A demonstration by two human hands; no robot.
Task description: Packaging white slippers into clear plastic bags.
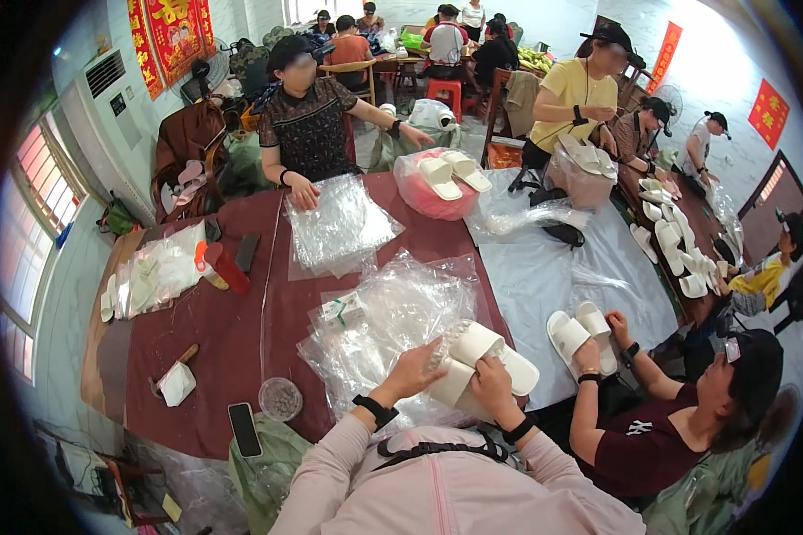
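Note:
In front of me is a pair of white slide slippers (511, 367), held above a spread of clear plastic bags (393, 308). My left hand (412, 373) is closed at the slippers' left edge, with some crinkled clear plastic by its fingertips. My right hand (496, 390) grips the nearer slipper from the right, its fingers bent over the strap. The slippers' underside and part of my fingers are hidden. A white card with a green mark (343, 308) lies on the bags, left of my left hand.
Across the table, a person rests a hand on a stack of clear bags (339, 223). At right, a co-worker handles another slipper pair (580, 337). A round clear tub (281, 399), a phone (244, 430) and a red bottle (227, 267) are to my left.

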